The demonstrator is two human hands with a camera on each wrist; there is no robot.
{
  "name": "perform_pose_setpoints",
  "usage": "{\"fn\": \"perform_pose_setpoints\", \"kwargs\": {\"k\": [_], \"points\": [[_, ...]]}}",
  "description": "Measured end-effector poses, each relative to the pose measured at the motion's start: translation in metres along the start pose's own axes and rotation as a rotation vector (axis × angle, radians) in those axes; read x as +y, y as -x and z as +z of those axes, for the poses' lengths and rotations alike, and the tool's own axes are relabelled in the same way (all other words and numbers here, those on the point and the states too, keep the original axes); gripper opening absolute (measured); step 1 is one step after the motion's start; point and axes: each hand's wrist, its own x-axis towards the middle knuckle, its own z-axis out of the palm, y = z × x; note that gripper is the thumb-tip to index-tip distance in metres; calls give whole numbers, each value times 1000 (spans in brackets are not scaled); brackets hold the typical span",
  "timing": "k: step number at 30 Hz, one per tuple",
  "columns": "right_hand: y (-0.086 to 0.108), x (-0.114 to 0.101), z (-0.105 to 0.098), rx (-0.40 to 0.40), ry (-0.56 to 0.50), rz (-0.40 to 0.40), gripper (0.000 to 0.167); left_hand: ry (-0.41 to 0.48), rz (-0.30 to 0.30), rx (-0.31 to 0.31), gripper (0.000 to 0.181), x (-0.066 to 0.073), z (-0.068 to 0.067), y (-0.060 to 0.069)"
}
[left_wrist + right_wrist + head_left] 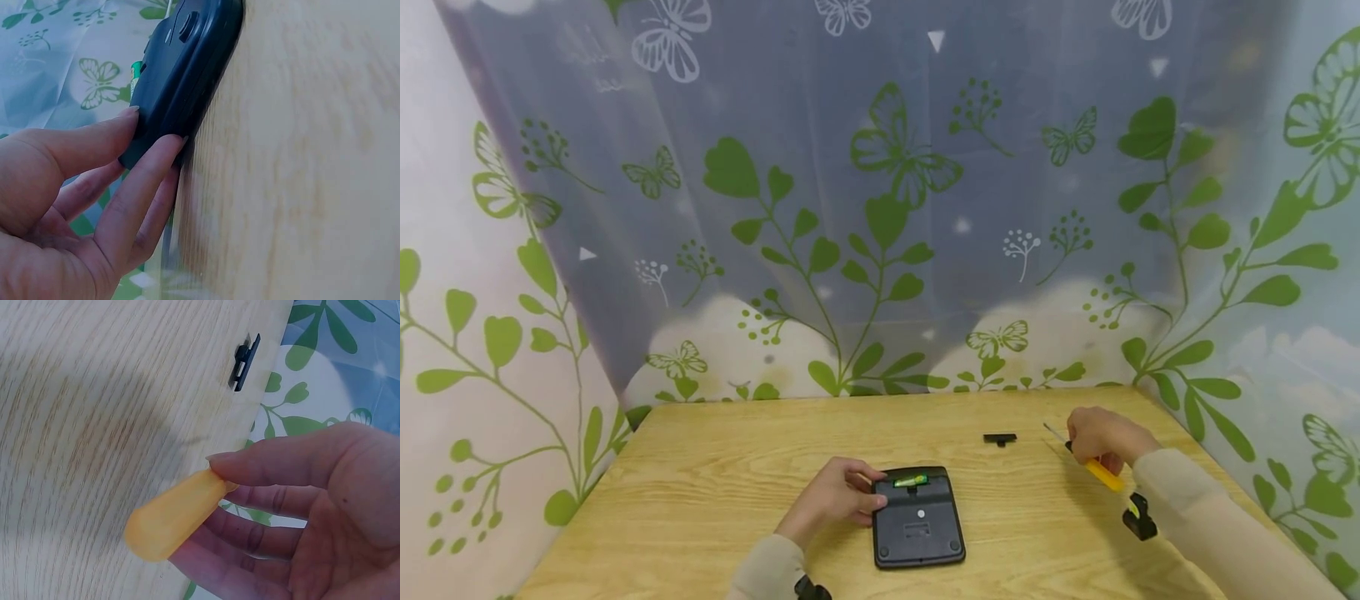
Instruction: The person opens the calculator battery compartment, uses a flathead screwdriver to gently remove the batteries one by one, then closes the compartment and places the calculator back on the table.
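Black handheld device [936, 518] back-up on the wood-grain table [737, 467], bay open, green battery [911, 481] in it.
Status, my read: cover off, cell in the bay, cover not refitted; can't tell if the cell is fully seated. Left hand [838, 492] pinches the device's left edge, thumb on the upturned back. Right hand [1105, 435] pinches the yellow-handled screwdriver [1105, 476], well clear of the device. Small black cover [1000, 438] loose on the table between device and backdrop [820, 192], near the tip. No brand legible; moulded panel on the back and battery wrap both unreadable.
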Motion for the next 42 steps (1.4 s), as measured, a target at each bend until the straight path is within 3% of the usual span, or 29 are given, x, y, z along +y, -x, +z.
{"fn": "perform_pose_setpoints", "kwargs": {"k": [22,28,42], "points": [[-8,8,4,-1,-9,40,14,3,0,5,36,1,-2,0],[-8,14,10,10,-25,57,5,6,-3,5,36,-2,0,1],[-11,18,11,-3,-93,92,13,14,2,14,35,-3,1,0]]}}
